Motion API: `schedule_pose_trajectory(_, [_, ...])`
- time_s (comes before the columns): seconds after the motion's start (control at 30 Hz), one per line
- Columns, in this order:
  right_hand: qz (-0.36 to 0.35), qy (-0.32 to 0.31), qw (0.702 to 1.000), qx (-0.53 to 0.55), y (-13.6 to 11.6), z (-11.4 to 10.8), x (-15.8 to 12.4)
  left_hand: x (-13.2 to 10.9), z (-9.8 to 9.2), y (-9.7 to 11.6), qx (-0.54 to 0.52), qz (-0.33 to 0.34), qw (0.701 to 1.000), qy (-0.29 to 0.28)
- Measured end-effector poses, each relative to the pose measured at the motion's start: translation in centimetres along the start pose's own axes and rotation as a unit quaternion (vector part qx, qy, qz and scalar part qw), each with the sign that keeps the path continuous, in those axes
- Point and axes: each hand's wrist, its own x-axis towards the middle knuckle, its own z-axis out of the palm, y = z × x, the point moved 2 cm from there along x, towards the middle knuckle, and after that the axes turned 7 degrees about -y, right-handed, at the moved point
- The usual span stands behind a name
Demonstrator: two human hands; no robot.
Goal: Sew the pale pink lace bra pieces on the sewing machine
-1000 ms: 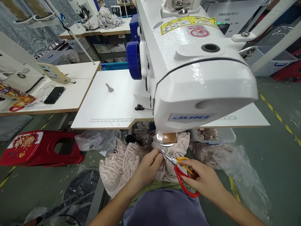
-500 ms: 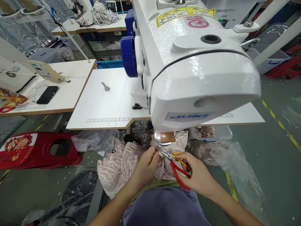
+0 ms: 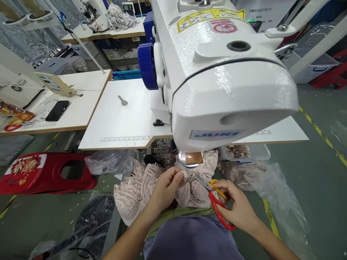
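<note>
My right hand (image 3: 238, 204) grips a pair of scissors (image 3: 218, 206) with one red and one yellow handle, its metal blades pointing up and left. Between the thumb and fingers of my left hand (image 3: 168, 186) is pinched a small pale piece of fabric (image 3: 184, 176). Beige lace bras (image 3: 138, 191) lie heaped over my lap, under and around the left hand. More of the lace (image 3: 199, 191) sits below the scissor blades. Just above my hands is the head of a white sewing machine (image 3: 233, 101); its lower working parts are mostly hidden.
The machine's white table (image 3: 116, 119) carries a small grey tool (image 3: 123, 100). A red stool (image 3: 51, 173) lies to the left. At right are a clear bin (image 3: 258, 152) of beige pieces and a plastic bag (image 3: 282, 202). A phone (image 3: 57, 110) rests on the neighbouring table.
My right hand has drawn the scissors away to the right and slightly down, off the left fingertips. My left hand stays near its place, still pinching the fabric. The view has shifted slightly.
</note>
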Motion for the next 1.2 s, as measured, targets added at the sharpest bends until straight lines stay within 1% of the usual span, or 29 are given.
schedule_pose_trajectory(0.1, [-0.031,-0.005,0.999,-0.025,-0.1,0.4,-0.2,-0.1,-0.2,0.4,-0.011,-0.011,1.0,-0.014])
schedule_pose_trajectory(0.2, [-0.057,-0.015,0.997,-0.052,-0.7,1.1,0.2,-0.2,0.0,0.7,-0.021,-0.034,0.999,-0.034])
schedule_pose_trajectory(0.3, [-0.079,-0.004,0.995,-0.06,-1.4,1.6,1.0,-0.1,0.1,0.8,-0.023,-0.036,0.999,-0.027])
schedule_pose_trajectory(0.4, [-0.051,-0.005,0.998,-0.044,-1.6,1.7,1.6,-0.1,0.1,0.7,-0.032,-0.03,0.999,-0.026])
schedule_pose_trajectory(0.53, [0.018,-0.038,0.999,-0.016,-1.5,1.4,2.0,-0.1,0.0,0.3,-0.026,-0.02,0.999,-0.017])
schedule_pose_trajectory(0.6, [0.041,-0.054,0.998,0.004,-1.6,1.2,2.0,-0.1,0.0,0.3,-0.021,-0.013,1.0,-0.013])
schedule_pose_trajectory(0.7, [0.056,-0.059,0.996,0.02,-1.4,0.9,1.7,-0.1,0.0,0.3,-0.032,-0.016,0.999,0.001])
schedule_pose_trajectory(0.8, [0.064,-0.056,0.996,0.01,-0.4,0.3,1.0,0.0,-0.3,0.4,-0.067,-0.023,0.997,0.034])
schedule_pose_trajectory(0.9, [0.063,-0.064,0.996,-0.023,1.2,-1.4,0.3,0.0,-0.7,0.3,-0.082,-0.019,0.995,0.056])
schedule_pose_trajectory(0.97, [0.053,-0.07,0.994,-0.068,2.1,-3.5,0.6,-0.1,-1.2,0.0,-0.047,-0.005,0.996,0.07])
schedule_pose_trajectory(1.0, [0.05,-0.064,0.992,-0.098,2.4,-4.8,1.2,-0.2,-1.4,-0.1,-0.01,0.007,0.997,0.08])
schedule_pose_trajectory(1.03, [0.056,-0.05,0.989,-0.13,2.7,-6.3,2.0,-0.2,-1.7,-0.3,0.035,0.02,0.995,0.09])
schedule_pose_trajectory(1.1, [0.097,0.004,0.976,-0.196,3.0,-9.4,4.5,-0.3,-2.2,-0.5,0.132,0.045,0.985,0.105])
schedule_pose_trajectory(1.17, [0.152,0.061,0.951,-0.263,3.2,-12.5,7.7,-0.1,-2.9,-0.3,0.215,0.06,0.969,0.102])
schedule_pose_trajectory(1.2, [0.16,0.086,0.937,-0.297,3.2,-13.8,9.4,0.0,-3.2,0.0,0.242,0.061,0.964,0.091])
